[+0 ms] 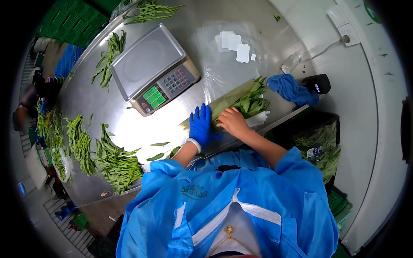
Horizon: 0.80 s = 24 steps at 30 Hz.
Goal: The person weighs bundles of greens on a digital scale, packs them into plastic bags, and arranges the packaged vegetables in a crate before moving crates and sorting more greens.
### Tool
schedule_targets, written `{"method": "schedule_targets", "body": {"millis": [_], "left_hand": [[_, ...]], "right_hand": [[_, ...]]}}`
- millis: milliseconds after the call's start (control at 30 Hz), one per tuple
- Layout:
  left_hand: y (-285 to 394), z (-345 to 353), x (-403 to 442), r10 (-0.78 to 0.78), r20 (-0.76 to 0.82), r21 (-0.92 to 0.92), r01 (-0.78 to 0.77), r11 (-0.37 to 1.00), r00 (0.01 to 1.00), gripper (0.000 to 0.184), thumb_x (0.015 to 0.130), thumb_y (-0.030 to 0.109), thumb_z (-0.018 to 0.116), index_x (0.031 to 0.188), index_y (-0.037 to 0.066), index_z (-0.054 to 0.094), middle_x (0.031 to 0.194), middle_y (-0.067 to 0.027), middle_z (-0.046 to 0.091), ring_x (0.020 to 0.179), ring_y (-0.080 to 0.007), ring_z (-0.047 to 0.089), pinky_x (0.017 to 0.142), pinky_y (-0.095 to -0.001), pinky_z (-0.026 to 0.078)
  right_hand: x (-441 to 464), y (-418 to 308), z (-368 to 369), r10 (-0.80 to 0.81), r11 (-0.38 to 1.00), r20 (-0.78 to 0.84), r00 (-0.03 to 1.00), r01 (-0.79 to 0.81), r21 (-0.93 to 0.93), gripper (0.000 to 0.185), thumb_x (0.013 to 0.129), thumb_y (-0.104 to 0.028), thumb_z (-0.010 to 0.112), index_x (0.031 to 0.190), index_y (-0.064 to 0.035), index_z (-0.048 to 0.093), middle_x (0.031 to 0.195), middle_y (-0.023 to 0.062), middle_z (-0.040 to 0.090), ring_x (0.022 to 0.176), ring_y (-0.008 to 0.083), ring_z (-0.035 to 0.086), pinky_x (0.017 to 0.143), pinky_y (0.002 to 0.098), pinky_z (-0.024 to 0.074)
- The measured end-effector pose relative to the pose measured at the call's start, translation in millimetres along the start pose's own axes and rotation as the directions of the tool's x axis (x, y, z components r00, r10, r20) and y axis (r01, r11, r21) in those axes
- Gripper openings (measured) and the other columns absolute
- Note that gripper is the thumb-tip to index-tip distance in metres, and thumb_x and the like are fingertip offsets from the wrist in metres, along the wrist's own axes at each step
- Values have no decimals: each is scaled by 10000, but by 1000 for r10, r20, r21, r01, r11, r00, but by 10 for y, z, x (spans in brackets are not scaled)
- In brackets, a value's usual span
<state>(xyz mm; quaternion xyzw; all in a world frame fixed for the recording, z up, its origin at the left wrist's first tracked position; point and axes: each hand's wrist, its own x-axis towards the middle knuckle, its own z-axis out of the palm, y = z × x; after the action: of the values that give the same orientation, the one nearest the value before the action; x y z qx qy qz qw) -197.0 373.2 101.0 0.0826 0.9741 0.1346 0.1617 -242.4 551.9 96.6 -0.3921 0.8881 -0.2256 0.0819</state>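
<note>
A clear plastic bag (pixel 221 104) of leafy greens (pixel 251 101) lies on the metal table's near edge, its leaves showing at the right end. My left hand (pixel 200 127), in a blue glove, rests flat on the bag's left part with fingers stretched out. Bare and closed, my right hand (pixel 233 122) has its bent fingers on the bag's near side, close to the leaves; the fingertips are partly hidden. A few loose leaves (pixel 157 156) lie left of my gloved hand.
A digital scale (pixel 148 64) stands behind left. Flat plastic bags (pixel 215 71) with white labels (pixel 243 53) lie behind. Bunches of greens (pixel 116 163) line the left. A blue cloth (pixel 290 88) and black clock (pixel 316 84) sit right. Below is a crate of greens (pixel 320 150).
</note>
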Motion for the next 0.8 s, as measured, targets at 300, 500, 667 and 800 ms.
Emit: {"method": "schedule_targets", "body": {"millis": [300,500,667,800], "left_hand": [[-100,557,-71,80,-259,22,-77,997,963,737,799,314,657,1387,-5,347,1431,-223,355,1288,-424,357,1067,-516,269],[-254,-304,-45,150,-637,-172,-329,928,756,531,797,180,678,1293,74,521,1312,-162,503,1140,-354,491,959,-443,376],[-113,-227,633,283,-590,-252,-505,825,756,208,783,82,684,990,69,672,989,-120,633,898,-310,587,770,-379,463],[136,301,1065,571,-444,-254,-708,659,691,166,765,134,702,923,98,668,914,-88,630,841,-307,589,747,-383,462]], "right_hand": [[576,197,-100,-156,920,402,902,281,-274,999,512,-407,855,1366,-105,433,1060,130,601,1051,278,564,915,401,419],[800,414,-846,81,983,426,901,0,-186,716,575,-350,809,1173,-75,527,922,163,651,883,360,631,750,459,501],[-105,802,-1850,576,765,138,806,-591,257,810,626,-309,824,1277,-1,454,1122,215,609,1038,310,608,892,357,459],[-953,772,-1895,593,275,383,709,-625,731,866,625,-193,820,1356,-3,398,1212,111,561,1118,200,534,975,328,408]]}}
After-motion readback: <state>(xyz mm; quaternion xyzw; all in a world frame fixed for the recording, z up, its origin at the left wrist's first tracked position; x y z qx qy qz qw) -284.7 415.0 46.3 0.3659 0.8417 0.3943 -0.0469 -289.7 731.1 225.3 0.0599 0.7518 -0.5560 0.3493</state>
